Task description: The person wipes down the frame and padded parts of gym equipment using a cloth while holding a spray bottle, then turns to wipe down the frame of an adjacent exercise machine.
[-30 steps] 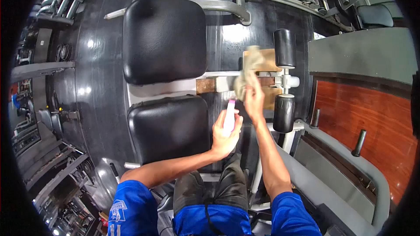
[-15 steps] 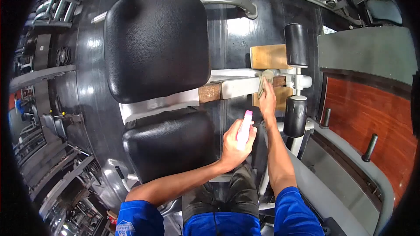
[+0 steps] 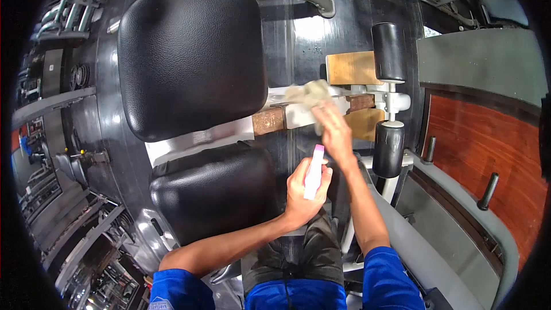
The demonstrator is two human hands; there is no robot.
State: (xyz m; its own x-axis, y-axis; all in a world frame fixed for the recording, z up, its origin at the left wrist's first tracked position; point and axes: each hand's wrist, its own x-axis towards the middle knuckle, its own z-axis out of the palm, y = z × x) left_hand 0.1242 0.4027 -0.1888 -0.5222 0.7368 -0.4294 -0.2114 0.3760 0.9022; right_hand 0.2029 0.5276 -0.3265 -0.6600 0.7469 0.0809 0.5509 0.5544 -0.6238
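My right hand (image 3: 334,135) presses a beige cloth (image 3: 310,94) onto the white metal bar (image 3: 299,116) of a gym machine. Both cloth and fingers are somewhat smeared by motion. Nearer to me, my left hand (image 3: 304,192) is wrapped around a small white bottle with a pink top (image 3: 313,175), which it holds up beside my right wrist. A worn brown section (image 3: 268,121) of the bar shows to the left of the cloth, close to the black padded seat (image 3: 192,60).
A second black pad (image 3: 215,189) lies below the seat. On the right are two black foam rollers (image 3: 389,51), wooden footplates (image 3: 351,69) and a grey frame with black pegs (image 3: 487,192). Other gym machines line the left side, and black flooring surrounds the bar.
My right hand has slid the cloth left along the white bar, away from the rollers. The bottle in my left hand has shifted slightly left, and the view has moved a little.
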